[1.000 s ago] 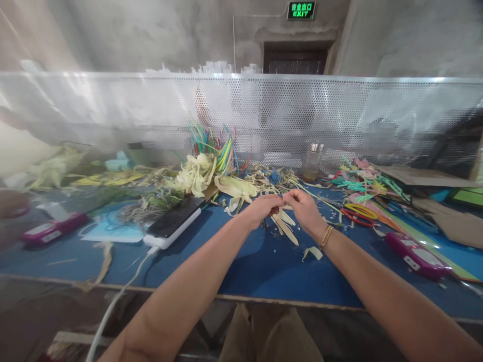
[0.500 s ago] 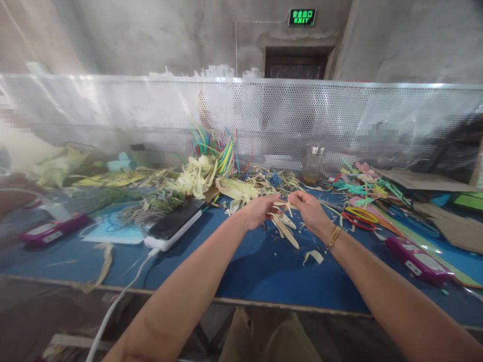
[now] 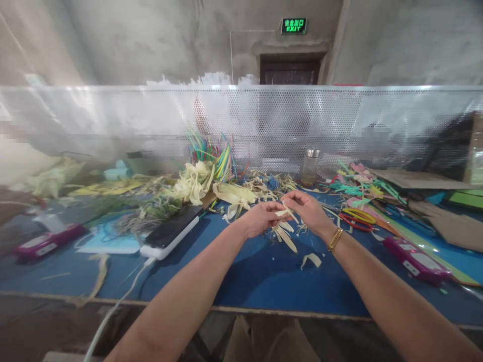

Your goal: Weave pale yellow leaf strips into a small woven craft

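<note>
Both of my hands meet above the middle of the blue table (image 3: 256, 281). My left hand (image 3: 261, 218) is closed and pinches pale straw-coloured leaf strips (image 3: 284, 229) that hang down to the tabletop. My right hand (image 3: 307, 208), with a gold bracelet at the wrist, is closed too and pinches the upper end of the same strips. A short curled offcut (image 3: 311, 259) lies on the table just under my right forearm.
A heap of pale husks and coloured strips (image 3: 206, 176) lies behind my hands. A phone on a white power bank (image 3: 169, 232) sits left, with its cable trailing over the edge. There are magenta devices (image 3: 417, 259) (image 3: 45, 240) at both sides, red scissors (image 3: 354, 219), a glass jar (image 3: 309, 167) and a perforated metal screen (image 3: 264, 120).
My hands have moved closer together and slightly down over the strips; the pinched end has shifted between my fingers. The view has dropped a little.
</note>
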Tool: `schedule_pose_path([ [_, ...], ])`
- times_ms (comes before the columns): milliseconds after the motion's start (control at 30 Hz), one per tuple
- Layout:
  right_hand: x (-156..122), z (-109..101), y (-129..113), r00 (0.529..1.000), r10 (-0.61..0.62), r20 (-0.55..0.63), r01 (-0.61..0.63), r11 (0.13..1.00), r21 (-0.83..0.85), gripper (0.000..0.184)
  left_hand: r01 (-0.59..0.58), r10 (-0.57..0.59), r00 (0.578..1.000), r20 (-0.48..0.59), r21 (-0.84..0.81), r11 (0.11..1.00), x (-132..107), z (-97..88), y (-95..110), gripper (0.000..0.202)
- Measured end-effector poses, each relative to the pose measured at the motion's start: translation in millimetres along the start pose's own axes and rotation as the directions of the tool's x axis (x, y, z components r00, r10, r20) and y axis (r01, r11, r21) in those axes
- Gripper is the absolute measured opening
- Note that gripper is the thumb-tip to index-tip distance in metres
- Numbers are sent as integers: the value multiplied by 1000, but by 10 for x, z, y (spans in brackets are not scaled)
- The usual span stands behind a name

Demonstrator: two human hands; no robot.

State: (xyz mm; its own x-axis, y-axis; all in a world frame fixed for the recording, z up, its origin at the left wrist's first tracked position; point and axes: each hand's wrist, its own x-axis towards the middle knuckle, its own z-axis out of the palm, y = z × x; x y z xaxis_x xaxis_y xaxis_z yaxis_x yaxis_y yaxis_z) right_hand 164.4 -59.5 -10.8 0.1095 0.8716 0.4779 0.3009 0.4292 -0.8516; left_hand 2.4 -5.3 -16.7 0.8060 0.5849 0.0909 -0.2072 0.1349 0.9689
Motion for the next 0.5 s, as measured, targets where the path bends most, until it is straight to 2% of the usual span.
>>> schedule_pose_path([
  [67, 29, 0, 72, 978, 30, -206, -20, 998, 52, 28, -145, 133, 981, -144, -78, 986, 46, 16, -23, 28],
  [100, 37, 9, 109, 957, 58, -283, -39, 997, 74, 29, -218, 192, 960, -206, -111, 970, 67, 22, -31, 30],
  [133, 39, 29, 139, 948, 78, -310, -58, 996, 72, 28, -280, 238, 936, -260, -140, 950, 84, 27, -38, 31],
  [200, 20, 102, 169, 968, 69, -241, -61, 997, 41, 24, -363, 297, 898, -324, -166, 917, 106, 36, -50, 33],
  [233, 1, 152, 167, 986, 43, -163, -39, 999, 32, 23, -393, 321, 883, -341, -164, 905, 111, 41, -55, 34],
  [300, -43, 261, 143, 996, -19, -93, 21, 999, 28, 25, -429, 361, 865, -349, -138, 893, 111, 50, -67, 34],
  [400, -86, 376, 111, 993, -78, -93, 81, 996, 34, 28, -445, 391, 852, -347, -89, 891, 107, 55, -84, 36],
  [500, -86, 396, 116, 988, -87, -128, 93, 995, 45, 28, -420, 372, 860, -348, -71, 905, 117, 52, -97, 38],
])
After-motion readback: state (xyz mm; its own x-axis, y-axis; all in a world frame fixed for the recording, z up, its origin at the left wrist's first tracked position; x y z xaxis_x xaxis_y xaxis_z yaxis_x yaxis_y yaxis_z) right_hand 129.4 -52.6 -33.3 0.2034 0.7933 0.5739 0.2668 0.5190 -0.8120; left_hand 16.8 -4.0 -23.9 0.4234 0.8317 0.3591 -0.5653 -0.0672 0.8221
